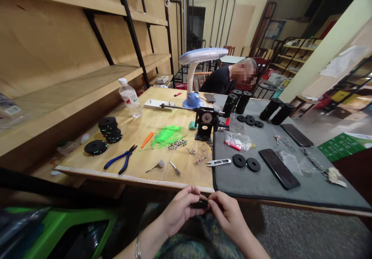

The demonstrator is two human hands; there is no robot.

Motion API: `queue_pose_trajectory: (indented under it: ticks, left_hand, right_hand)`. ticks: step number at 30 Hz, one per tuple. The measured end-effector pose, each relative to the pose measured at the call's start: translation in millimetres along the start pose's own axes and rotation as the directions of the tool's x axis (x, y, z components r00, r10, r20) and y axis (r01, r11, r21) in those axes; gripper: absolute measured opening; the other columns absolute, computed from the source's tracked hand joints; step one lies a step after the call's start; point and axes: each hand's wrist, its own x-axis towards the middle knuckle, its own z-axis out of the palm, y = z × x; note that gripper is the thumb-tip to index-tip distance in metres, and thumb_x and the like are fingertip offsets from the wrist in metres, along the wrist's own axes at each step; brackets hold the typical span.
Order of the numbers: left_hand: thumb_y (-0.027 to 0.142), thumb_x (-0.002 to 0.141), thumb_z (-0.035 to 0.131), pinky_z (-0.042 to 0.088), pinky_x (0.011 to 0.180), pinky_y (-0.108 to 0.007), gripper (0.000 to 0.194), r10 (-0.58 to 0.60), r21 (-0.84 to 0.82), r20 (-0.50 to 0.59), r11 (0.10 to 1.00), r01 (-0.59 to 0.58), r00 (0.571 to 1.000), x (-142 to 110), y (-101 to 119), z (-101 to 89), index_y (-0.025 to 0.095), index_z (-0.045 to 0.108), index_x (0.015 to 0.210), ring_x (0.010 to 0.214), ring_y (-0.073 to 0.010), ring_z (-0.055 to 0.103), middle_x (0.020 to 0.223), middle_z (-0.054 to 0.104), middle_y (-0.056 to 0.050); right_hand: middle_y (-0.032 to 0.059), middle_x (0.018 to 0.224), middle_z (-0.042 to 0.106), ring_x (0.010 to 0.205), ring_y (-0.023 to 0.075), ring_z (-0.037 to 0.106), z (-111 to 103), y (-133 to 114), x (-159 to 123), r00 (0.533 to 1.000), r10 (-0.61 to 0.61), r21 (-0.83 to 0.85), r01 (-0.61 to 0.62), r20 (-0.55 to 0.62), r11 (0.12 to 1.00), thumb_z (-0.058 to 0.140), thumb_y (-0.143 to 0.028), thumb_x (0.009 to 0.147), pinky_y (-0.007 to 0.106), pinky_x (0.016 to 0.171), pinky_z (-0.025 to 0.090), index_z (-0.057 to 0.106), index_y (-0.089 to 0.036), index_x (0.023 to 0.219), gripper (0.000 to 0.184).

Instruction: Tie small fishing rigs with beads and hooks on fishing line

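Observation:
My left hand (181, 208) is closed around a small dark disc (200, 204), seen nearly edge-on. It resembles the black foam line spools on the table. At the disc's right edge, the thumb and fingers of my right hand (225, 209) are pinched together; whatever lies between them is too small to make out. Both hands are in front of the table's near edge, above my lap. Closest on the tabletop are a pair of thread snips (219, 162), two black foam rings (239, 160) and two small bundles of fine pieces (174, 168).
A black winding device (205, 121) stands mid-table beside green strands (167, 136) and beads (178, 144). Blue-handled pliers (120, 159), spool stacks (109, 129) and a bottle (130, 100) are left. Phones (279, 169) lie right on the grey mat (232, 181). Behind the lamp (192, 81) sits a person (221, 79).

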Motion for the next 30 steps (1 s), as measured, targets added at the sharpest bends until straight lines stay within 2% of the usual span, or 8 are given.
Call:
queue_pose_trajectory:
  ticks: [4, 7, 11, 14, 16, 18, 24, 30]
  left_hand:
    - [0.017, 0.074, 0.064, 0.050, 0.080, -0.037, 0.013, 0.007, -0.087, 0.035, 0.996, -0.004, 0.999, 0.8, -1.8, -2.2, 0.016, 0.056, 0.083, 0.085, -0.0210, 0.066, 0.088, 0.070, -0.008]
    - [0.018, 0.075, 0.062, 0.050, 0.078, -0.035, 0.012, -0.013, -0.133, 0.100, 0.991, 0.026, 0.995, 0.1, -3.2, -4.0, 0.016, 0.057, 0.085, 0.082, -0.0196, 0.065, 0.088, 0.070, -0.007]
    - [0.021, 0.073, 0.062, 0.049, 0.075, -0.032, 0.016, -0.051, -0.128, 0.140, 0.989, 0.069, 0.989, -2.1, -1.8, -4.8, 0.017, 0.057, 0.087, 0.075, -0.0157, 0.063, 0.082, 0.065, -0.003]
    - [0.025, 0.072, 0.066, 0.048, 0.068, -0.028, 0.016, -0.061, 0.119, 0.089, 0.992, 0.051, 0.994, -3.7, 4.1, -2.3, 0.017, 0.059, 0.085, 0.074, -0.0155, 0.060, 0.080, 0.061, -0.001]
    - [0.026, 0.071, 0.071, 0.044, 0.062, -0.024, 0.018, -0.017, 0.348, 0.044, 0.937, 0.000, 0.999, -4.2, 8.4, -0.1, 0.016, 0.060, 0.080, 0.072, -0.0145, 0.057, 0.075, 0.059, -0.001]
    - [0.026, 0.069, 0.074, 0.041, 0.060, -0.022, 0.020, 0.030, 0.444, 0.028, 0.895, -0.039, 0.999, -4.4, 10.6, 1.4, 0.015, 0.059, 0.077, 0.068, -0.0129, 0.055, 0.070, 0.058, 0.001]
    - [0.024, 0.074, 0.067, 0.048, 0.075, -0.033, 0.018, -0.048, 0.189, 0.046, 0.981, 0.039, 0.998, -4.3, 2.9, -0.8, 0.017, 0.055, 0.086, 0.079, -0.0187, 0.065, 0.089, 0.065, -0.004]
    - [0.018, 0.077, 0.063, 0.047, 0.085, -0.040, 0.020, -0.039, -0.031, 0.115, 0.999, 0.043, 0.993, -3.9, 1.6, 0.2, 0.015, 0.054, 0.094, 0.088, -0.0228, 0.068, 0.100, 0.070, -0.013]
  right_hand:
    - [0.0026, 0.073, 0.067, 0.064, 0.0157, 0.061, 2.6, -2.7, -4.9, 0.999, 0.026, 0.059, -0.024, -0.044, 0.998, 0.046, -0.025, 0.093, 0.022, 0.060, 0.047, 0.061, -0.019, 0.087, 0.017]
    - [0.0051, 0.090, 0.072, 0.076, 0.0178, 0.067, 1.8, -4.6, -7.6, 1.000, -0.022, 0.076, 0.021, 0.010, 0.997, 0.049, -0.022, 0.092, 0.024, 0.069, 0.049, 0.060, -0.020, 0.107, 0.019]
    - [0.0039, 0.088, 0.074, 0.072, 0.0171, 0.068, 2.0, -1.3, -8.4, 0.993, -0.065, 0.003, 0.065, 0.094, 0.998, 0.055, -0.021, 0.089, 0.024, 0.067, 0.048, 0.063, -0.022, 0.108, 0.021]
    - [0.0059, 0.090, 0.074, 0.076, 0.0184, 0.068, 1.1, -1.8, -6.8, 0.988, -0.062, -0.093, 0.075, 0.141, 0.993, 0.053, -0.020, 0.090, 0.025, 0.068, 0.048, 0.064, -0.020, 0.106, 0.019]
    - [0.0064, 0.086, 0.073, 0.075, 0.0191, 0.067, -1.8, -5.1, -5.2, 0.977, -0.067, -0.172, 0.103, 0.201, 0.980, 0.052, -0.019, 0.091, 0.026, 0.066, 0.046, 0.064, -0.020, 0.100, 0.016]
    - [0.0061, 0.083, 0.071, 0.073, 0.0193, 0.064, -6.4, -8.8, -3.7, 0.967, -0.077, -0.211, 0.131, 0.243, 0.969, 0.051, -0.020, 0.090, 0.026, 0.064, 0.045, 0.063, -0.019, 0.096, 0.013]
    - [0.0015, 0.071, 0.061, 0.063, 0.0148, 0.056, -16.3, -5.3, -1.4, 0.990, -0.074, -0.083, 0.084, 0.122, 0.993, 0.046, -0.022, 0.093, 0.024, 0.059, 0.042, 0.057, -0.020, 0.080, 0.017]
    - [-0.0013, 0.066, 0.053, 0.060, 0.0141, 0.051, -4.0, 4.5, -2.8, 0.997, 0.046, 0.111, -0.040, -0.056, 0.993, 0.047, -0.028, 0.093, 0.023, 0.057, 0.041, 0.052, -0.021, 0.072, 0.023]
